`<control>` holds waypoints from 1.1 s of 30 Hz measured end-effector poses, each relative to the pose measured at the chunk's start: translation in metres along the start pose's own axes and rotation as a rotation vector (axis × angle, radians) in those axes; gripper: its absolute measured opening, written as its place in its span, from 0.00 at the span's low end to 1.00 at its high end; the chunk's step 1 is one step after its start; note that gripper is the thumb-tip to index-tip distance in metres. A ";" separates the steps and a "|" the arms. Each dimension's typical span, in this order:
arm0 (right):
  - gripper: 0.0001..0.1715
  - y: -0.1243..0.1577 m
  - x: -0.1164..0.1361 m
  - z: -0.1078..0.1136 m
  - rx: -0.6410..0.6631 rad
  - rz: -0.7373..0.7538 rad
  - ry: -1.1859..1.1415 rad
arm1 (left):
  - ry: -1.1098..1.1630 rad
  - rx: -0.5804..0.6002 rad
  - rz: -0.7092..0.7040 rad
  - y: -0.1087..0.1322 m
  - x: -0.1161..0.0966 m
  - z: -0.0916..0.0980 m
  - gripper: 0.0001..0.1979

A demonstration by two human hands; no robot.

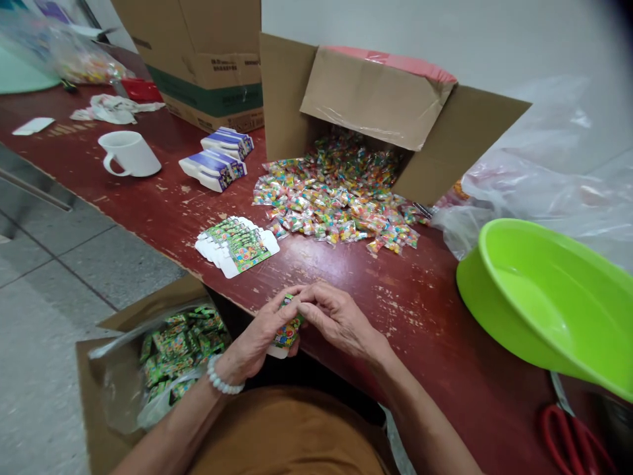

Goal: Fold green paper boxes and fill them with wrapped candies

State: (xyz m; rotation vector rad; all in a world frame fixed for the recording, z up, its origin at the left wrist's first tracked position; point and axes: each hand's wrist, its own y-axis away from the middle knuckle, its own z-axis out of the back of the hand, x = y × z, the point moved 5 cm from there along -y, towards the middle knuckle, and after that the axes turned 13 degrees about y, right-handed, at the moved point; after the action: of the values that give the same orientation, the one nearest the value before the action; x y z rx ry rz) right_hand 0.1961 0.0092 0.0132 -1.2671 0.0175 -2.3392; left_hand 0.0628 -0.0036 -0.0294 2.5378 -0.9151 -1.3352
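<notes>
Just over the table's front edge, my left hand [254,340] is wrapped around a small green printed box [287,333], a white flap showing at its lower end. My right hand [341,316] is bent over the upper end of the same box, its fingers closed there; the fingertips are partly hidden. A fanned stack of flat green cartons [242,245] lies on the table ahead of my left hand. Beyond it, clear packets of colourful candy [336,208] spill from a cardboard box [370,99] lying on its side.
Below left, an open carton [91,396] lined with plastic holds many small green boxes [180,346]. A white mug [132,155] and purple-white cartons [215,168] stand farther back. To the right are a lime-green basin [499,316], red-handled scissors [568,439] and plastic bags [554,178].
</notes>
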 end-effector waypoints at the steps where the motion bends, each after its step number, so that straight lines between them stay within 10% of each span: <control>1: 0.12 -0.006 -0.008 0.002 -0.006 -0.010 0.031 | 0.022 -0.001 0.005 -0.002 -0.001 0.001 0.31; 7: 0.23 -0.061 -0.074 0.034 -0.336 -0.125 0.541 | 0.136 -0.144 -0.082 -0.015 -0.016 0.012 0.23; 16: 0.09 -0.078 -0.133 0.046 -0.400 -0.291 0.714 | 0.032 -0.225 -0.291 -0.008 -0.042 0.036 0.33; 23: 0.15 -0.028 -0.087 0.053 -0.566 -0.391 0.475 | 0.087 -0.347 -0.305 -0.011 -0.046 0.046 0.29; 27: 0.14 0.006 -0.046 0.013 -0.503 -0.445 -0.170 | 0.145 -0.380 -0.316 -0.011 -0.046 0.050 0.27; 33: 0.07 0.015 -0.021 0.006 -0.643 -0.340 0.159 | 0.274 -0.297 -0.142 -0.005 -0.033 0.039 0.23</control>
State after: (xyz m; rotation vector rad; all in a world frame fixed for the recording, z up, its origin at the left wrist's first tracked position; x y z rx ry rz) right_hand 0.2170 0.0061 -0.0035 -1.4443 0.7081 -2.8508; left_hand 0.0201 0.0257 -0.0315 2.5015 -0.4565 -1.0279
